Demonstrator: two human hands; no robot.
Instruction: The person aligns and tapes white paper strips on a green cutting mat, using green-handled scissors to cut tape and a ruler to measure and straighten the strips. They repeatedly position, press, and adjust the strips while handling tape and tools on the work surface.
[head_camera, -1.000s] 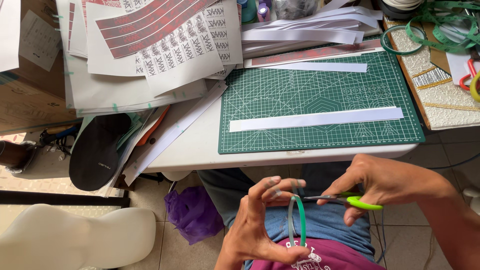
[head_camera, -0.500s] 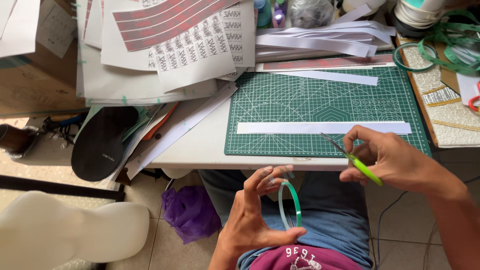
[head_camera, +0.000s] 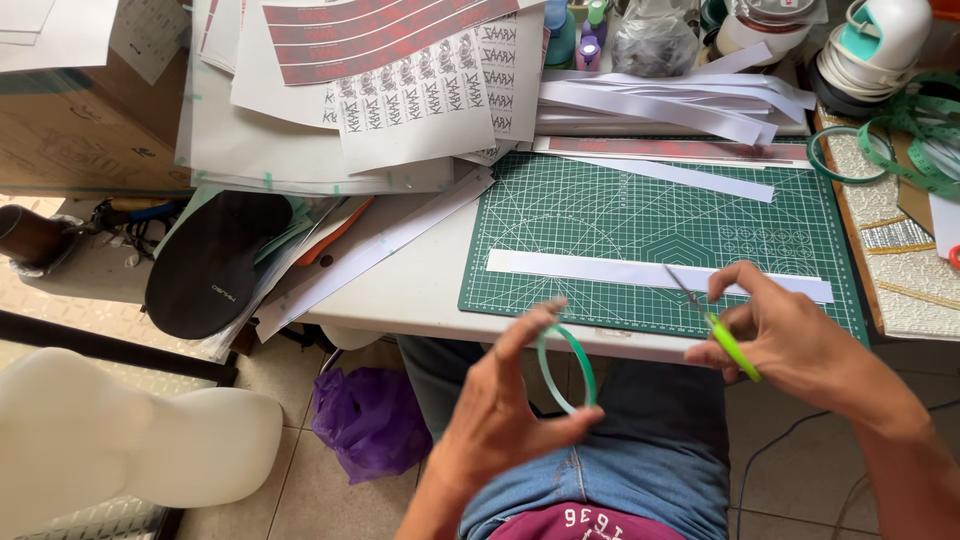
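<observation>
— What sits far out past the fingers on the left?

— A white moulded form (head_camera: 120, 430) on the tiled floor, then a black shoe sole (head_camera: 215, 262) hanging off the table edge, with a purple bag (head_camera: 372, 420) below it. All well apart from either hand.

— And the left hand?

— The left hand (head_camera: 495, 425) pinches a thin green tape ring (head_camera: 567, 368): thumb under the lower edge, fingertips (head_camera: 540, 315) curled over the top. The ring stands upright over the lap, just in front of the table edge.

— What lies beyond those fingers?

— The green cutting mat (head_camera: 620, 225), with a long white paper strip (head_camera: 600, 270) lying across it. Stacked printed sheets (head_camera: 400, 100) sit farther back.

— The right hand?

— The right hand (head_camera: 790, 335) is closed round the green-handled scissors (head_camera: 715, 325), near the ring but not touching it. The blades point up and away over the paper strip, close together. Beyond the knuckles, more green tape rings (head_camera: 850, 150) rest near the table's right edge.
</observation>
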